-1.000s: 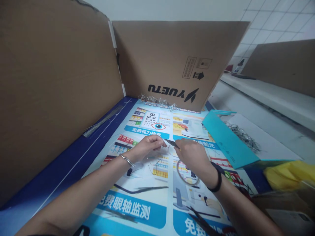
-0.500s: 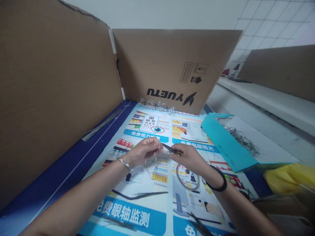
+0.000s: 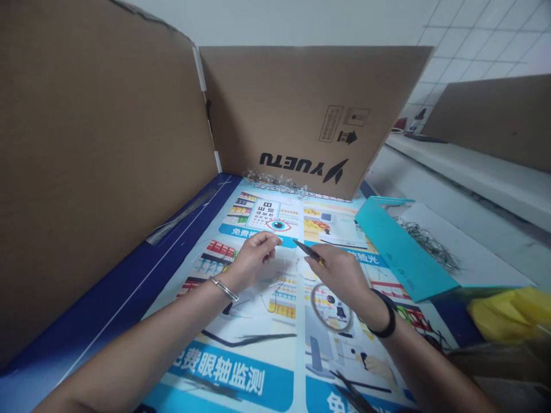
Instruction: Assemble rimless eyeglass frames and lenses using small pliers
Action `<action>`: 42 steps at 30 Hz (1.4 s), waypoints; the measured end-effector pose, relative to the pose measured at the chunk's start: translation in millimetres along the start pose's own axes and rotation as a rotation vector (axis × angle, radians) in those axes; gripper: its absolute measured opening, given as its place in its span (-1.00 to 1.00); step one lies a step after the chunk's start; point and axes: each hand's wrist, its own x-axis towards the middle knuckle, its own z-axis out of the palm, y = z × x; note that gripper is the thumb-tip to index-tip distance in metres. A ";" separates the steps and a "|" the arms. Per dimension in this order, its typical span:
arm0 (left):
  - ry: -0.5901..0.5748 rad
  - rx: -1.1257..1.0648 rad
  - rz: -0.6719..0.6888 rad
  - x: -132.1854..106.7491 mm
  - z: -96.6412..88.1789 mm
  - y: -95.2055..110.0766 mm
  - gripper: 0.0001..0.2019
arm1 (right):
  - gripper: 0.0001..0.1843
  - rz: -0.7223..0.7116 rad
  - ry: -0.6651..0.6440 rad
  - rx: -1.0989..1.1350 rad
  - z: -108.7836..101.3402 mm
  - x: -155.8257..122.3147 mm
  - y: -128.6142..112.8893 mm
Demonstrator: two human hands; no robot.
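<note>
My left hand (image 3: 257, 252) is closed in a pinch on a thin wire (image 3: 275, 295), whose fine loops hang below the fingers over the printed sheet. Wrapped in my right hand (image 3: 338, 269) is a pair of dark needle-nose pliers (image 3: 306, 250) with a bit of yellow at the handle. The tip of the pliers points at my left fingertips, with a small gap between. Most of the handle is hidden in the palm. Under my right hand lies a round ring like a tape roll (image 3: 313, 307).
Dark wire strands (image 3: 267, 336) lie nearby, and a dark pointed tool (image 3: 350, 393) at the front edge. A turquoise box (image 3: 404, 258) holds tangled wire pieces (image 3: 430, 244). Cardboard panels (image 3: 310, 103) wall the back and left. Wire bits (image 3: 275, 180) line the back; a yellow bag (image 3: 508, 312) is right.
The pliers in my right hand have drawn back slightly to the right, away from my left fingers. My left hand has shifted a little left and up. The view has turned slightly.
</note>
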 end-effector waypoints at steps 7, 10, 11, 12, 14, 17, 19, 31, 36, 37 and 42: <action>0.123 0.216 0.098 -2.4 2.5 -3.8 -0.78 | -0.85 -0.157 0.195 -0.084 9.3 -6.4 0.3; 0.106 0.219 0.108 -2.7 3.4 -4.9 -0.77 | -0.85 -0.191 0.214 -0.160 9.2 -7.7 -2.4; 0.100 0.220 0.110 -2.5 3.5 -5.2 -0.77 | -0.85 -0.198 0.209 -0.180 8.8 -7.7 -3.1; 0.097 0.222 0.113 -2.3 3.5 -5.5 -0.76 | -0.85 -0.203 0.201 -0.195 8.4 -7.5 -3.6; 0.096 0.227 0.115 -1.7 3.2 -5.9 -0.76 | -0.84 -0.213 0.174 -0.213 8.1 -6.8 -3.9; 0.095 0.227 0.112 -1.4 2.7 -5.7 -0.77 | -0.81 -0.218 0.127 -0.211 8.7 -5.5 -2.7; 0.084 0.232 0.113 -1.6 2.9 -5.1 -0.77 | -0.82 -0.209 0.101 -0.179 9.2 -4.9 -1.4; -0.010 0.218 0.092 -0.6 5.0 -2.3 -0.85 | -0.85 -0.038 -0.054 0.110 4.4 1.1 4.4; -0.045 0.192 0.079 -0.2 3.5 -2.8 -0.88 | -0.84 0.008 -0.096 0.153 1.0 3.1 4.3; -0.053 0.197 0.075 -0.3 3.3 -2.9 -0.89 | -0.84 0.004 -0.094 0.157 0.7 3.1 4.3; -0.076 0.194 0.060 -0.9 3.3 -2.1 -0.89 | -0.85 -0.006 -0.090 0.160 0.3 2.0 4.9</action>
